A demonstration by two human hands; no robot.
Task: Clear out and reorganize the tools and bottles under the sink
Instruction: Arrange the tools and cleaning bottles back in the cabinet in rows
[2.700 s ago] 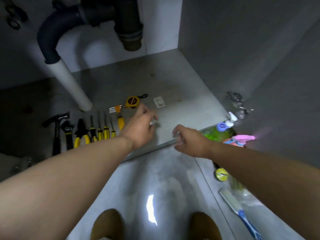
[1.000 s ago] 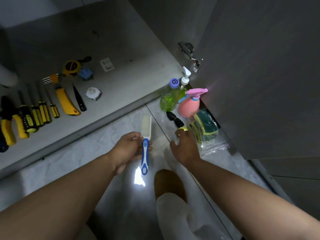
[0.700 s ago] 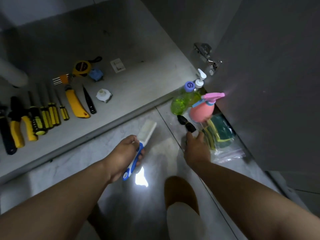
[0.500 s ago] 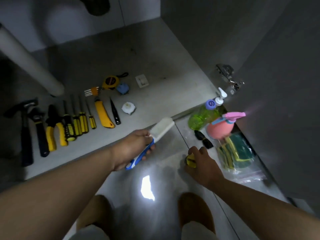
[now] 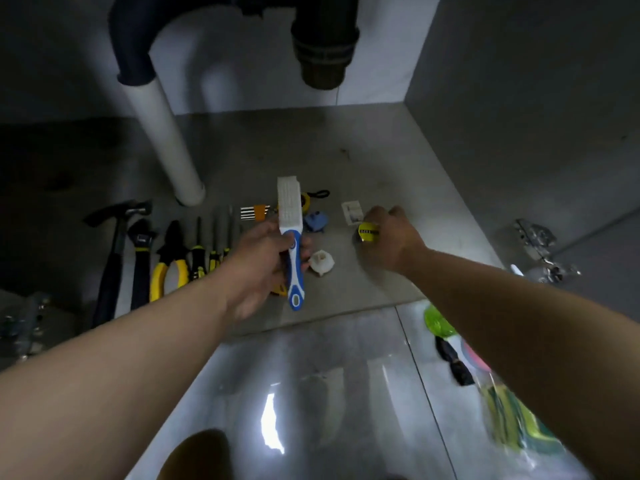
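A: Setting: dim under-sink cabinet, grey cabinet floor (image 5: 398, 161), white drain pipe (image 5: 162, 133) at rear left, glossy tiles in front.
B: Row at left: hammer (image 5: 114, 237), wrench (image 5: 141, 247), yellow-handled pliers (image 5: 168, 261), screwdrivers (image 5: 199, 251). All parallel, handles toward the front edge.
A: Left hand (image 5: 256, 268): wrapped tight round the handle of a brush (image 5: 289, 216). White bristle head pointing inward, blue-and-white handle, held above the cabinet floor.
B: Advice: lay flat beside the white cap (image 5: 322, 262), parallel to the row, clear of the blue piece (image 5: 317, 220).
A: Right hand (image 5: 391, 237): pinching a small yellow roll (image 5: 367, 232), black lettering, low over the floor near a white plate (image 5: 352, 212).
B: Advice: set down in bare space, apart from neighbours.
A: Far right, on tiles: green bottle (image 5: 438, 322), bagged sponges (image 5: 512, 420), not yet stowed.
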